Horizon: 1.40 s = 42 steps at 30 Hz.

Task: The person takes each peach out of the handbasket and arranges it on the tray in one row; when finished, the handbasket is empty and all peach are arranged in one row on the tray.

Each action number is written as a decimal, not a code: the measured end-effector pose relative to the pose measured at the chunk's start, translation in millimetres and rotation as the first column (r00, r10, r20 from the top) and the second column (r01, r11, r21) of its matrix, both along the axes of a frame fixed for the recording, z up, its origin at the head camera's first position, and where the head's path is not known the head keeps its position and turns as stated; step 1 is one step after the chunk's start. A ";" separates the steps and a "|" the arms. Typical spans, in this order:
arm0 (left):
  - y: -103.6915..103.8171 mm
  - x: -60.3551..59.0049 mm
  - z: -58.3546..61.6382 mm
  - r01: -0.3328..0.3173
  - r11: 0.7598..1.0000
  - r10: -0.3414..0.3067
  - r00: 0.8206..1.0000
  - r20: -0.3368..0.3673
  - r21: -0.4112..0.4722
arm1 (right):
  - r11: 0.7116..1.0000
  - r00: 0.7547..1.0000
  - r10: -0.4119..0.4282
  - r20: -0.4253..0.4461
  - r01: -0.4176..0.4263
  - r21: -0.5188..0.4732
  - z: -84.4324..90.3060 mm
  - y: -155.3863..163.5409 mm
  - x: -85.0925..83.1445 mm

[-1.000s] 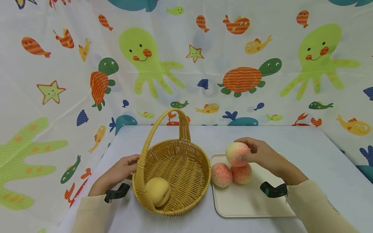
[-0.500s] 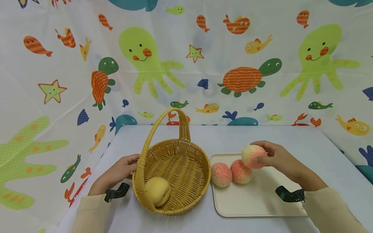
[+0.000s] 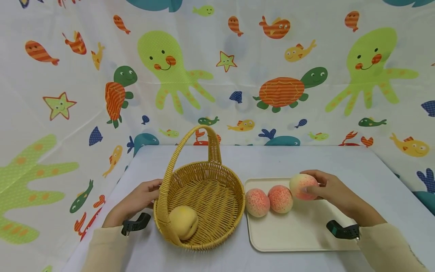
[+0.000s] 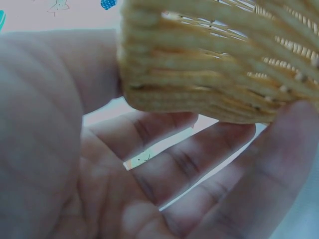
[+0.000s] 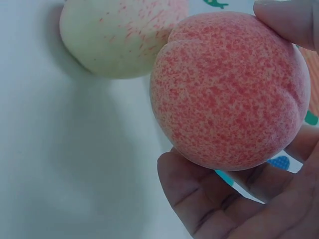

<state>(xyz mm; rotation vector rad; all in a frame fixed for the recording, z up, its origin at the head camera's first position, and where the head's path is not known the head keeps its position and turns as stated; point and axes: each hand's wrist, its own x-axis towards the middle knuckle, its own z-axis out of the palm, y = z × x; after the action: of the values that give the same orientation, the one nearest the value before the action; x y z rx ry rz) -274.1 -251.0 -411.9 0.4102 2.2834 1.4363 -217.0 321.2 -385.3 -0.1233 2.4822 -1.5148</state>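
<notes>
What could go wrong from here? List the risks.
The held peach is round, so it might slip from the right grip. It is close to the next peach on the tray and could knock it. A tug from the left grip, touching the basket, may set the yellow peach inside rolling.

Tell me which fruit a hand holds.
The rightmost peach, held in the right hand; two others sit on the tray, the yellow one in the basket.
</notes>
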 end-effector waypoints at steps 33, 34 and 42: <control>1.0 -1.3 -0.9 -0.013 1.000 0.013 1.000 0.006 -0.002 | 0.988 1.000 -0.010 -0.004 0.011 0.152 -28.7 7.4 -1.7; 1.0 -1.3 -0.8 -0.014 1.000 0.014 1.000 0.007 0.000 | 0.988 1.000 -0.010 -0.005 0.011 0.153 -28.7 7.3 -1.7; 0.6 -0.6 -0.2 -0.003 1.000 0.003 1.000 0.006 0.005 | 0.989 1.000 -0.001 0.006 0.000 0.145 -28.6 5.6 -0.8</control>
<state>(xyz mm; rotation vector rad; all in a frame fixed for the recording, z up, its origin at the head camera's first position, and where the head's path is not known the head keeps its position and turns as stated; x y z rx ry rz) -274.7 -250.4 -412.1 0.4036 2.2777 1.4434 -217.8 326.8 -413.9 -0.0931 2.5770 -1.3271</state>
